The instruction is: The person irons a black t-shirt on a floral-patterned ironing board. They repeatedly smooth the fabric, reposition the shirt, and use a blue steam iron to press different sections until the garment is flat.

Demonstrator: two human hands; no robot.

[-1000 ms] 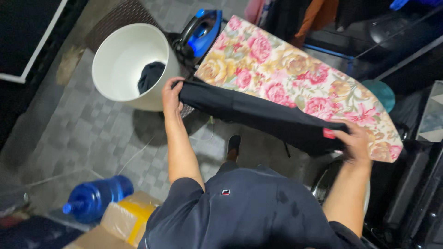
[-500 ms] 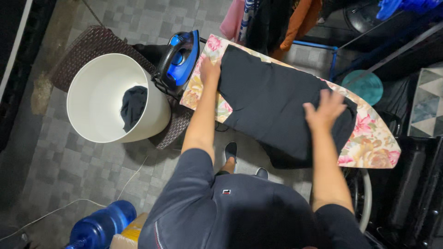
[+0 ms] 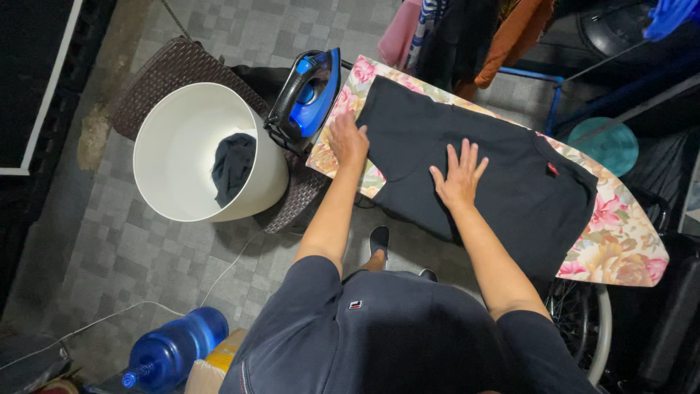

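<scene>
We had the black garment [image 3: 467, 168] spread out on the floral ironing board [image 3: 620, 248], covering most of its middle, with the near edge drooping a little over the side toward us. Our left hand [image 3: 348, 140] lay at the garment's left edge, near the board's blunt end, fingers loosely extended and resting flat, gripping nothing. Our right hand [image 3: 459, 175] was pressed palm-down on the middle of the cloth, fingers [image 3: 467, 155] spread wide, also holding nothing.

We judged the garment light, soft and limp: it lay close to the board and would wrinkle or slide easily over the padded cover, so it wanted flat-palm smoothing, not a pinch. For lifting or shifting it, we thought the hems and corners the best places to take hold, one in each hand, as a grasp in the middle would only bunch it. A small red tag [image 3: 553, 170] showed near its right end.

The blue iron [image 3: 310, 98] stood on its heel at the board's left end, just beside our left hand. Beyond it sat a white bucket [image 3: 175, 124] with a dark cloth [image 3: 233, 164] inside, against a brown wicker basket [image 3: 175, 66]. A blue bottle [image 3: 171, 350] lay on the tiled floor [image 3: 146, 255] near our feet, and clothes hung [image 3: 467, 36] behind the board.
</scene>
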